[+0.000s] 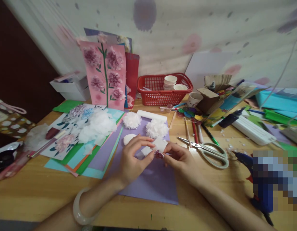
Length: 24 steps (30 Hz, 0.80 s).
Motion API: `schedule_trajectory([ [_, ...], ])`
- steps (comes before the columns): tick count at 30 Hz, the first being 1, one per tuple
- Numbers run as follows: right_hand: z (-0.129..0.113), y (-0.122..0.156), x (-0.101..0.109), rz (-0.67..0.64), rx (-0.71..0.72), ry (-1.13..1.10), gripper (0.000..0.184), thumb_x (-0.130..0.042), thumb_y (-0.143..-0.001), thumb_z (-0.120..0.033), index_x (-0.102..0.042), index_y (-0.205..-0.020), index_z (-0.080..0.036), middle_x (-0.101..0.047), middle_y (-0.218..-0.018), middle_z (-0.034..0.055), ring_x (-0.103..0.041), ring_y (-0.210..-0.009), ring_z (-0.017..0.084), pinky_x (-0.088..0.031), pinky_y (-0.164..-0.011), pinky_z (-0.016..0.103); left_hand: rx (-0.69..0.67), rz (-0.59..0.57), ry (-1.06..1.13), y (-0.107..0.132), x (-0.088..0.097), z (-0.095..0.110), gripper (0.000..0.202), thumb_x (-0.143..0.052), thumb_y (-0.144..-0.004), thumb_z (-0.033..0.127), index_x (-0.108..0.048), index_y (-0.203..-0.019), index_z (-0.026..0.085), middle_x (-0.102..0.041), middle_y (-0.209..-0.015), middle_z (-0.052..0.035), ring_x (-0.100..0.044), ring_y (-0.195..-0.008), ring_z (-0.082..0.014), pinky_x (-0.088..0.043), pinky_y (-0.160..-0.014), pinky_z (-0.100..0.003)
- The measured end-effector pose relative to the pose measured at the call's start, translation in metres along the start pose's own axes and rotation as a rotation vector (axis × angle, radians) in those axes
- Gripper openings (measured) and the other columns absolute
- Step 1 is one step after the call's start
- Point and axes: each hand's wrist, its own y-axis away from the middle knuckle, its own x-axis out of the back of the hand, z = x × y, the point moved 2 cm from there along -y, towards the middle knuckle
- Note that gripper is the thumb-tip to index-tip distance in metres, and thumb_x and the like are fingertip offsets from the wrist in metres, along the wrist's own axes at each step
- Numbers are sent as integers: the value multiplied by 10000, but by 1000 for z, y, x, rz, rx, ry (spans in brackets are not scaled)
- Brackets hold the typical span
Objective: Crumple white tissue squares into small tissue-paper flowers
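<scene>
I pinch a bit of thin white paper with both hands, right over the purple sheet. My left hand has its left edge, and my right hand has its right edge. It sits between my fingertips, so no hand is nearer than the other. It looks about as wide as it is tall, so I can't pick out a long way. The two fluffy white flowers lie just past it, away from me.

Some things are hard to see. My fingers cover the paper's edges. A pale patch shows behind my left thumb, and I can't tell if it is the same paper. A dark red shiny spot is by my fingertips; maybe it's a nail. Big blurry squares hide part of the blue glue gun.
</scene>
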Motion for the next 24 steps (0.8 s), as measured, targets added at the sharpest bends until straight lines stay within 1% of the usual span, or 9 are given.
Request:
schedule_trajectory([
  [3, -1, 0, -1, -21, -16, -45, 262, -771, -704, -374, -615, -688, -163, -566, -622, -20, -504, -529, 89, -431, -518, 214, -50, 12, -12, -1, 0, 0, 102, -644, -760, 95, -664, -722, 187, -714, -863, -49, -658, -876, -180, -482, -914, -390],
  [5, 1, 0, -2, -73, -37, -130, 262, -752, -725, -388, -620, -776, -168, -615, -685, -1, -549, -543, 96, -466, -525, 220, -83, 5, -5, -1, 1, -1, 109, -644, -766, 85, -658, -736, 189, -719, -816, -34, -669, -822, -165, -465, -950, -407],
  [8, 4, -2, -3, -124, -53, -256, 309, -694, -769, -443, -609, -888, -171, -664, -746, 34, -618, -572, 130, -489, -501, 231, -192, -38, -32, 0, 2, 2, 126, -632, -784, 73, -654, -778, 197, -735, -806, -24, -685, -799, -157, -402, -1027, -444],
  [10, 6, -2, -2, -139, -67, -276, 294, -676, -789, -431, -613, -888, -161, -679, -737, 45, -640, -582, 143, -489, -498, 229, -271, -59, -91, 1, 3, 4, 134, -631, -789, 76, -658, -798, 207, -739, -831, -25, -685, -824, -163, -370, -1051, -467],
  [13, 6, -2, -1, -156, -72, -247, 232, -682, -799, -372, -626, -846, -152, -687, -682, 38, -642, -572, 138, -491, -521, 228, -311, -16, -198, 2, 6, 6, 108, -647, -784, 117, -667, -788, 223, -722, -862, -27, -671, -855, -173, -365, -1047, -489],
  [16, 3, -1, 0, -148, -64, -219, 233, -683, -799, -376, -628, -813, -149, -698, -675, 42, -634, -551, 130, -488, -518, 228, -266, 36, -235, 1, 9, 6, 82, -648, -781, 152, -671, -768, 229, -698, -862, -29, -658, -861, -178, -377, -1037, -492],
  [19, 1, 0, -1, -125, -73, -202, 248, -698, -786, -379, -619, -816, -146, -713, -699, 53, -629, -527, 120, -474, -501, 220, -207, 52, -174, 1, 8, 4, 66, -643, -784, 157, -656, -763, 219, -689, -851, -28, -656, -847, -175, -388, -1033, -478],
  [22, 0, -1, -1, -101, -87, -203, 259, -710, -773, -383, -602, -798, -149, -725, -716, 61, -629, -517, 119, -463, -489, 217, -102, 31, -61, 2, 4, -2, 57, -629, -798, 163, -638, -767, 210, -694, -820, -22, -654, -828, -168, -394, -1036, -453],
  [24, 1, -1, -2, -78, -96, -207, 271, -714, -765, -393, -588, -770, -153, -728, -724, 67, -633, -521, 125, -459, -481, 221, 5, 29, 24, 3, 1, -6, 49, -614, -810, 185, -627, -766, 203, -698, -812, -24, -654, -828, -168, -401, -1036, -432],
])
